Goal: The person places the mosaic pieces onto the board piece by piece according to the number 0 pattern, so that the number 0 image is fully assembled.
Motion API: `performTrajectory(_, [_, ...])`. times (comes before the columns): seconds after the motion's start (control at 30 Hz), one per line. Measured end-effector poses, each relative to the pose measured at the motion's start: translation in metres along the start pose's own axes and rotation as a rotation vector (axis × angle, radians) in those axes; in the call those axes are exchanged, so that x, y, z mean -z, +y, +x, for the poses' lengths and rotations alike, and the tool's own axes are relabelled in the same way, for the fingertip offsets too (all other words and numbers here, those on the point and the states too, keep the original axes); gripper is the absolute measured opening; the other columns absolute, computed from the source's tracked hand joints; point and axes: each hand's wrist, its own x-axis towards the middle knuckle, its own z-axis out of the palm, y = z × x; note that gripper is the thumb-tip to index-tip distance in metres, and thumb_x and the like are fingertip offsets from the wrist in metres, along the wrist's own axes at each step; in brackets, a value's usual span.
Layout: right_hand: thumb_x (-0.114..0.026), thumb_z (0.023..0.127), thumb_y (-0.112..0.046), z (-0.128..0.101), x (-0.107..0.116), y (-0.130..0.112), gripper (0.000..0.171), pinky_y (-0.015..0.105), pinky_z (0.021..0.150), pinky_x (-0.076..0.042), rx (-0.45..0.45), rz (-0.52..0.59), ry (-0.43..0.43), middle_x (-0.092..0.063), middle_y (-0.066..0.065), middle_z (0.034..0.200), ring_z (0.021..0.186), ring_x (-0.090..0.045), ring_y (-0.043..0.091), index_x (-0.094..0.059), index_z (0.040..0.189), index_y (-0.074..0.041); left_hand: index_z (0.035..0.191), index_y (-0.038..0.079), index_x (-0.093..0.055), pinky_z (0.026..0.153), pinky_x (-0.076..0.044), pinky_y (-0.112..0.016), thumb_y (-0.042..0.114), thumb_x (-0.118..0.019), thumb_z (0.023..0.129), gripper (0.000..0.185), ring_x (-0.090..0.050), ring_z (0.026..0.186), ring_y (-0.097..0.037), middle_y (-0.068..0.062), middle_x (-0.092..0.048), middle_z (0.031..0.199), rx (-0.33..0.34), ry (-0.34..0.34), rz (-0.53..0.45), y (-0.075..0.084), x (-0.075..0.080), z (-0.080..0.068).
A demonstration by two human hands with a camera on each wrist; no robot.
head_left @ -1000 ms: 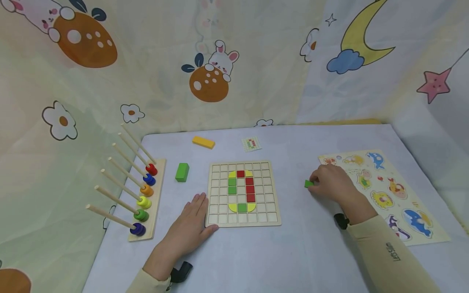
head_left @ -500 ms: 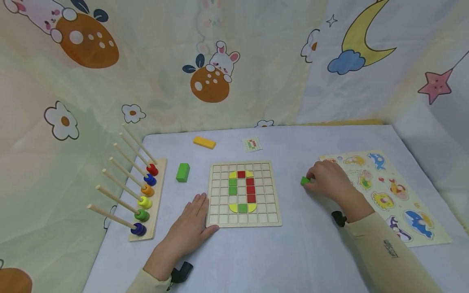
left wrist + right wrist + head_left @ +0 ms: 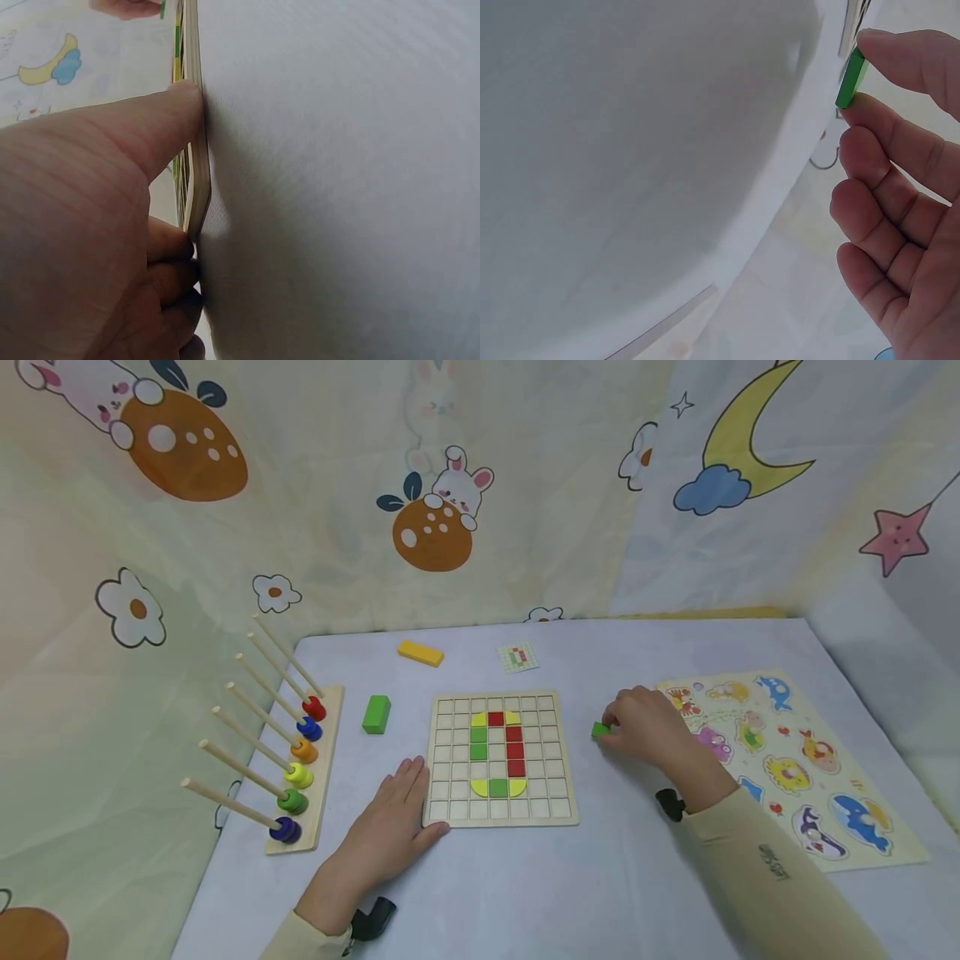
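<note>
Green tile is pinched by the right hand mid-frame, while the grid board is touched by the flat-fingered left hand.

Bright, even, diffuse light; shadows soft and faint under the hands; no glare; head view sharp, bowed at its edges; both wrist views close, soft and partly blurred.

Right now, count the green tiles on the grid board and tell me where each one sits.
3 green tiles on the grid board: two stacked in the left column of the pattern, one at the bottom centre. A fourth green tile is pinched in the right hand's fingers, off the board.
</note>
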Motion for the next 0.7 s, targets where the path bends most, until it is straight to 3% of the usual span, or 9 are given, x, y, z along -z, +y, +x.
performTrajectory(0.7, [-0.086, 0.082, -0.028, 0.025, -0.005, -0.066, 0.015, 0.041, 0.086, -0.05, 0.084, -0.035, -0.013, -0.067, -0.002, 0.084, 0.084, -0.054, 0.02, -0.083, 0.089, -0.015, 0.166, 0.005, -0.025, 0.133, -0.02, -0.052, 0.063, -0.063, 0.097, 0.097, -0.013, 0.165, -0.029, -0.012, -0.017, 0.177, -0.005, 0.002, -0.011, 0.0, 0.001, 0.0])
